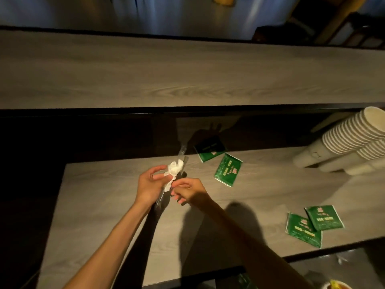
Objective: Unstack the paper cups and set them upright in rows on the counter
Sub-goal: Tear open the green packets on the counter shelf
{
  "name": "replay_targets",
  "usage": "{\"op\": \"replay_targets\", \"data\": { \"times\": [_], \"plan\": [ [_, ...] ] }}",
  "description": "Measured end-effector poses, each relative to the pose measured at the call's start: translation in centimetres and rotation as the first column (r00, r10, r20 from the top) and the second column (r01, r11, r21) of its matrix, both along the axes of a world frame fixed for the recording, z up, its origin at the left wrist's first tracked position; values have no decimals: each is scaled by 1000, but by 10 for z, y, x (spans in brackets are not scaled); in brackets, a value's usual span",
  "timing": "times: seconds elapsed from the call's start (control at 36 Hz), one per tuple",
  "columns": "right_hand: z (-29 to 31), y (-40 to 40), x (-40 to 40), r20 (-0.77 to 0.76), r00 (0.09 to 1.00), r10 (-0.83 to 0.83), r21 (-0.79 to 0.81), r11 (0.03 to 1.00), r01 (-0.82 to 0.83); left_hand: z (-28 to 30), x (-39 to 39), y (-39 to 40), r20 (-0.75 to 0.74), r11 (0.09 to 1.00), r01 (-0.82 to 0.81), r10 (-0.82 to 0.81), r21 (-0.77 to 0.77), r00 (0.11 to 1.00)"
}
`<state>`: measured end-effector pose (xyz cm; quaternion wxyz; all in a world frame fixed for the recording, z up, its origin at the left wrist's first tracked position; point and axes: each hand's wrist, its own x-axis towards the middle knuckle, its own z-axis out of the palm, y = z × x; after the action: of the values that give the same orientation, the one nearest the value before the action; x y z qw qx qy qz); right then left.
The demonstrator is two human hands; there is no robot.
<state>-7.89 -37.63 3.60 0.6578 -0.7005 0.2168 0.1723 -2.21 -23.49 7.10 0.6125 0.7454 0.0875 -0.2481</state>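
both hands meet over the counter [104,205]. the left hand [149,184] has its fingers curled around a crumpled white tissue [174,170] and a clear plastic wrapper [181,157]; the right hand [188,189] pinches the tissue's lower end. the stacked paper cups [345,142] lie on their sides well to the right of the hands, and green packets [228,170] lie between.

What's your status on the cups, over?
Both hands busy: left hand and right hand grip a clear wrapper with white tissue. Cup stacks still nested, lying far right. Green packets litter the counter.
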Motion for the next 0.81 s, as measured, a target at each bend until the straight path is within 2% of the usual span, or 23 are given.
{"op": "replay_targets", "data": {
  "times": [0.11, 0.19, 0.25, 0.31, 0.36, 0.47, 0.58, 0.72, 0.81],
  "plan": [
    [-1, -65, -24, 48, 988, -144, -109, 983, 148, -4, 6, -59, 4, 997, 73, -73, 21, 997],
    [-7, -115, -46, 165, 959, -232, -176, 950, 260, -12, 22, -108, 32, 987, 138, -140, 78, 990],
    [-11, -139, -60, 226, 946, -234, -202, 938, 281, -20, 36, -131, 50, 974, 180, -189, 140, 981],
    [-9, -157, -69, 184, 944, -274, -227, 922, 312, -30, 50, -153, 76, 953, 222, -242, 208, 967],
    [-15, -178, -76, 144, 936, -321, -194, 918, 345, -37, 61, -175, 82, 902, 289, -331, 320, 940],
    [-20, -205, -87, 107, 932, -347, -203, 910, 362, -52, 76, -204, 20, 744, 416, -498, 523, 867],
    [-23, -224, -90, 88, 934, -346, -214, 909, 357, -61, 76, -217, 9, 613, 438, -588, 658, 809],
    [-27, -228, -80, 23, 930, -366, -203, 909, 363, -57, 70, -216, 93, 630, 329, -541, 703, 836],
    [-27, -222, -72, 19, 924, -382, -174, 909, 379, -56, 65, -202, 128, 687, 298, -496, 663, 859]
  ]
}}
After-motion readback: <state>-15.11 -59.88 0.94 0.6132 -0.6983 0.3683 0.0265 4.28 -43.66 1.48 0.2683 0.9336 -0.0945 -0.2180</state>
